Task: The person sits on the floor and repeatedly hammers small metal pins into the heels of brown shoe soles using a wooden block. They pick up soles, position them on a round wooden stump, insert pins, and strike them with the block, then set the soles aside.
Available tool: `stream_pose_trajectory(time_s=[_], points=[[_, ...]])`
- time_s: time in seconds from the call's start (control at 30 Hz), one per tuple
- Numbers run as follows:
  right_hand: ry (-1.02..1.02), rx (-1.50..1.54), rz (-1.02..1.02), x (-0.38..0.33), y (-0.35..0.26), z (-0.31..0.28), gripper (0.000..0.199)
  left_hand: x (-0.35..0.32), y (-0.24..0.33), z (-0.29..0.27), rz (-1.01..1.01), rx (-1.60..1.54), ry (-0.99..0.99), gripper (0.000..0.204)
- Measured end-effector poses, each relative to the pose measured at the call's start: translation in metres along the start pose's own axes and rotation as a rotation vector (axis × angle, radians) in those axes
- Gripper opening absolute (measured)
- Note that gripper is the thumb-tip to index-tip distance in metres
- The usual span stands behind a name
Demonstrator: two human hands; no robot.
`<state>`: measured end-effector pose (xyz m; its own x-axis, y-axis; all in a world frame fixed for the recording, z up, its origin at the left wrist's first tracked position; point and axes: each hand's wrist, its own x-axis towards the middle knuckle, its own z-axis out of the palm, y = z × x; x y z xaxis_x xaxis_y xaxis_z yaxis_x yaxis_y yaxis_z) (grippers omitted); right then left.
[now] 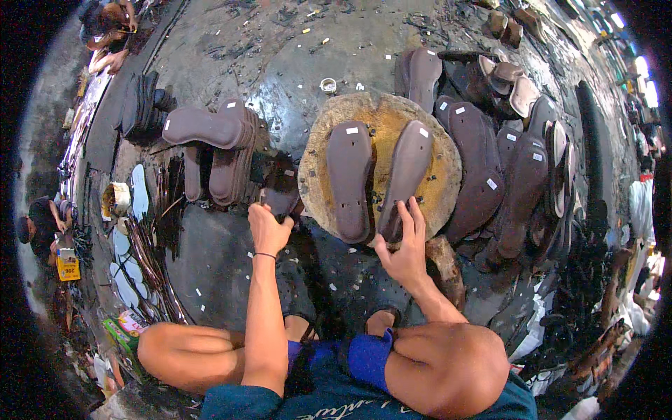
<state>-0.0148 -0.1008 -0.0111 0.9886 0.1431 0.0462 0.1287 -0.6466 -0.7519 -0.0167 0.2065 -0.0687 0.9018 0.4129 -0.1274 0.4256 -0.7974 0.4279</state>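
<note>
**Operator:** Sole (404, 175), brown, long, item one. It lies right of centre in the frame on a round wooden block (318, 150), leaning against nothing I can make out, heel end toward me. My right hand (404, 246) has its fingers curled over that heel end, thumb below, gripping it.

**Clerk:** And the second one beside it?

**Operator:** Second sole (349, 178), same brown, flat on the block just left of the first, the two close but apart along most of their length. Each carries a small white tag near the toe.

**Clerk:** Left hand?

**Operator:** My left hand (268, 227) sits left of centre, closed around a dark piece (280, 199) just off the block's left edge. I cannot tell exactly what that piece is; it looks like another sole seen end-on.

**Clerk:** Surrounding stock?

**Operator:** Stack of brown soles (210, 140), upper left of centre, some flat, some standing on edge. Fan of brown soles (504, 168) to the right of the block, overlapping, several with white tags. Small white cap (327, 85) on the dark floor above the block. Bundle of dark straps (157, 238) at left, with pale sole cut-outs (124, 273) beside them. Another person (42, 224) at the far left edge, and one more (105, 28) at the upper left.
</note>
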Motion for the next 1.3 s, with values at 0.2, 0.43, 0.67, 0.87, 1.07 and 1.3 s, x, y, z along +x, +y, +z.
stream_pose_trajectory(time_s=[0.2,0.43,0.67,0.87,1.07,1.3], points=[[-0.149,-0.171,-0.186,0.014,-0.033,0.042,0.073,-0.020,-0.003,0.008,0.009,-0.002,0.137,0.057],[0.142,-0.132,-0.309,0.034,-0.013,0.007,0.080,-0.022,0.036,-0.006,-0.033,-0.373,0.265,0.043],[0.344,-0.386,-0.290,0.125,-0.036,-0.085,0.087,-0.018,0.033,-0.023,-0.195,-0.249,0.220,0.053],[-0.283,0.668,0.008,0.049,-0.044,0.001,0.091,-0.013,0.135,-0.058,0.003,-1.097,-0.057,0.045],[0.066,0.425,0.158,0.035,-0.005,-0.001,0.082,0.150,0.049,-0.089,-0.206,0.114,0.629,0.087],[-0.006,-0.369,0.192,0.028,0.021,-0.022,0.103,0.170,0.022,-0.083,-0.181,-0.198,0.721,0.074]])
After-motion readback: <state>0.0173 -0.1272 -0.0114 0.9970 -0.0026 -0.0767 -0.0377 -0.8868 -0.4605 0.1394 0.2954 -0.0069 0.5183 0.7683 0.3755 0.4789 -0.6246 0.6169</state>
